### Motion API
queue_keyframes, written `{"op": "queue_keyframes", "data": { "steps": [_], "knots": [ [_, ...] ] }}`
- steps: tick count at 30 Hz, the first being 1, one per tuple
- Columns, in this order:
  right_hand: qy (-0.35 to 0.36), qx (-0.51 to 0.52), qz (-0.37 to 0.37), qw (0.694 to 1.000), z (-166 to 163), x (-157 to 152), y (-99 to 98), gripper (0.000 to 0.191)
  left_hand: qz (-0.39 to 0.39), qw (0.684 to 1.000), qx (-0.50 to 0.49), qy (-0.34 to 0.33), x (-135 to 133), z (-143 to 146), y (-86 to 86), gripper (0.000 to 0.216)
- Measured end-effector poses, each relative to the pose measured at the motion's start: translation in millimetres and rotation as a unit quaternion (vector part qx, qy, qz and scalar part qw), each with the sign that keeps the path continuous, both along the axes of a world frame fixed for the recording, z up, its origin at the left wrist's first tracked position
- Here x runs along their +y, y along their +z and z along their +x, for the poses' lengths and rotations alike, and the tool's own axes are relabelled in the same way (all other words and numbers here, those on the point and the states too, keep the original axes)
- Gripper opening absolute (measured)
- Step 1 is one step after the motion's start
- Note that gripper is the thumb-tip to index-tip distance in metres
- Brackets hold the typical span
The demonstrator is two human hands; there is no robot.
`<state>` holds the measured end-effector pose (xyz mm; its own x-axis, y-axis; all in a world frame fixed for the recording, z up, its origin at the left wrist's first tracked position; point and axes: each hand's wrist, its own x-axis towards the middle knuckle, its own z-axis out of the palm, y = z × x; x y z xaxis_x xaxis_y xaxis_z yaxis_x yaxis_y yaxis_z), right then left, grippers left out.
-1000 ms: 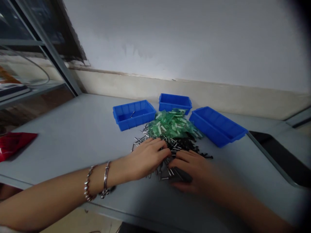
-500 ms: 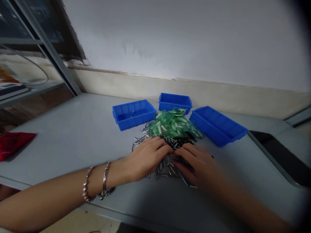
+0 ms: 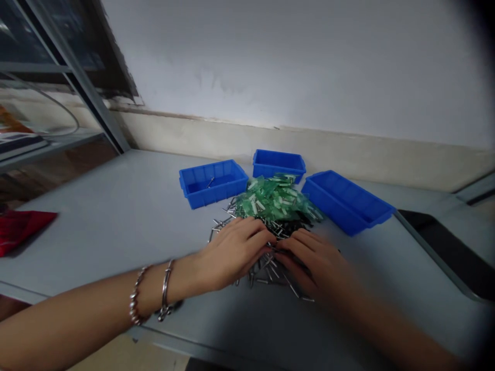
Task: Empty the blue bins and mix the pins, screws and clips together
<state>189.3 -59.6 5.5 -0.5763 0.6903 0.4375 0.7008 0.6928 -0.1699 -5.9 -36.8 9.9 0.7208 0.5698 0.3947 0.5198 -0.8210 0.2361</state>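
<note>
My left hand (image 3: 234,252) and my right hand (image 3: 317,260) meet fingertip to fingertip over a loose pile of thin silver metal pins (image 3: 266,268), perhaps screws or rivets. Both hands are closed, thumbs against fingers. A bit of metal shows between the fingertips, but what each pinch holds is too small to make out. Behind my fingers lies a heap of small green plastic packets (image 3: 270,198) with white pieces in them. Some black pieces (image 3: 292,225) sit between the packets and the pins.
Three blue bins stand around the heap: a left bin (image 3: 216,196) with a metal pin in it, a back bin (image 3: 278,170) and a right bin (image 3: 332,208). A dark phone-like slab (image 3: 444,247) lies at the right, a red item (image 3: 25,229) at the far left.
Almost nothing differs. Both hands stay at the pile with fingertips together, and the view has shifted very slightly.
</note>
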Motion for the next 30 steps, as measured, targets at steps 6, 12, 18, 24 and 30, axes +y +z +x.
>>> {"op": "queue_keyframes", "data": {
  "steps": [6, 12, 18, 24, 30],
  "knots": [
    [-0.026, 0.006, 0.004, 1.0, 0.2, -0.7, -0.4, 0.023, 0.016, 1.0, -0.007, -0.006, 1.1, -1.9, 0.0, 0.021],
    [-0.021, 0.003, 0.022, 1.0, 0.9, 1.0, 2.7, 0.031, 0.018, 0.999, -0.027, 0.015, 0.6, -2.9, -1.1, 0.023],
    [-0.022, -0.005, 0.037, 0.999, 1.2, 2.0, 3.5, 0.03, 0.032, 0.999, -0.025, 0.016, 1.8, -3.3, -2.8, 0.022],
    [-0.021, -0.001, 0.031, 0.999, 0.6, 1.7, -1.5, 0.032, 0.028, 1.0, 0.002, -0.001, -0.2, -4.2, 0.4, 0.019],
    [-0.041, 0.005, 0.028, 0.999, 0.9, 0.5, 2.0, 0.029, 0.021, 0.999, -0.033, 0.017, 0.0, -5.2, -0.8, 0.023]
  ]
}}
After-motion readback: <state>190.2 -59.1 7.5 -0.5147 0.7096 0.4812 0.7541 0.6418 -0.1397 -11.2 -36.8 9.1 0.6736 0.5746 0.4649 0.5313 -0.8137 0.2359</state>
